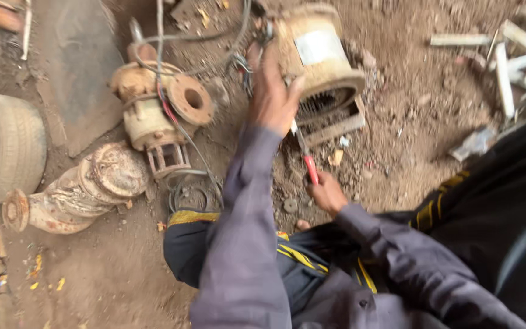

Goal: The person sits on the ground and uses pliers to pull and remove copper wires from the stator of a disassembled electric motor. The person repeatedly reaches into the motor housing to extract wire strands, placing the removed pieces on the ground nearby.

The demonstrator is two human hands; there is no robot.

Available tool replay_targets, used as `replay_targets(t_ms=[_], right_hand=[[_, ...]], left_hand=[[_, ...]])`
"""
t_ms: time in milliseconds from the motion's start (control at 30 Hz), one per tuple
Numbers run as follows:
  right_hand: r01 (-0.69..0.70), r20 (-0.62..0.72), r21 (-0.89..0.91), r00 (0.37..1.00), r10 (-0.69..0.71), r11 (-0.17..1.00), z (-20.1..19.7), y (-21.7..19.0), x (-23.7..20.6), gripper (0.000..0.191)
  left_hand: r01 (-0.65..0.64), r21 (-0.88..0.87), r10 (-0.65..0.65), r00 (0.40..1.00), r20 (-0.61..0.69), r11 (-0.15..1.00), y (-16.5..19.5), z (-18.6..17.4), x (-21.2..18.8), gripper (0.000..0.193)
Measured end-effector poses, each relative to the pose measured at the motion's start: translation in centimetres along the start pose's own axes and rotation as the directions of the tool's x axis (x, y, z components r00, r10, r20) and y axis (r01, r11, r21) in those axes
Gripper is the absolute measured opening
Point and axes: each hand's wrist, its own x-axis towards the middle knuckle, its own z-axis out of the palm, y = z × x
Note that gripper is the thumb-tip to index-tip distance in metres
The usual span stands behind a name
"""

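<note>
The dusty cream cylindrical motor housing [321,58] lies on dirt at upper centre, steadied by the left hand [272,94], fingers spread flat against its side; a red-handled screwdriver [304,155] is gripped in the closed right hand [327,194], tip at the housing's base; looks like prying's underway; firmer bracing seems needed next.

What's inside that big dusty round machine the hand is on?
Through the open end of the beige motor you can see dark metal fins or slots. The left hand covers part of it, and deeper inside is too dark to tell.
</note>
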Motion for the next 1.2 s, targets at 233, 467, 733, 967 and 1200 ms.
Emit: replay_targets(t_ms=[233,467,733,967,1200], right_hand=[[-0.178,0.056,0.139,0.983,0.172,0.974,-0.2,-1.5,-1.4,0.021],[-0.226,0.072,0.118,0.973,0.219,0.967,0.3,-4.7,-3.1,0.015],[-0.288,0.105,0.151,0.956,0.275,0.946,0.1,-4.8,-3.1,0.024],[-0.250,0.109,0.204,0.967,0.232,0.946,0.3,-3.6,-2.8,0.019],[-0.249,0.078,-0.015,0.965,0.249,0.968,1.3,-4.0,-3.1,0.003]], left_hand=[[0.382,-0.672,-0.628,0.762,-0.159,0.634,-4.1,-8.8,-18.5,0.054],[0.491,-0.734,-0.594,0.790,0.149,0.469,-7.7,-1.4,-27.6,0.038],[0.571,-0.791,-0.675,0.675,0.297,0.222,-11.8,0.9,-28.3,0.035],[0.526,-0.789,-0.654,0.724,0.219,0.318,-10.9,0.9,-28.1,0.031],[0.495,-0.829,-0.718,0.673,0.176,0.261,-11.5,1.3,-28.4,0.028]])
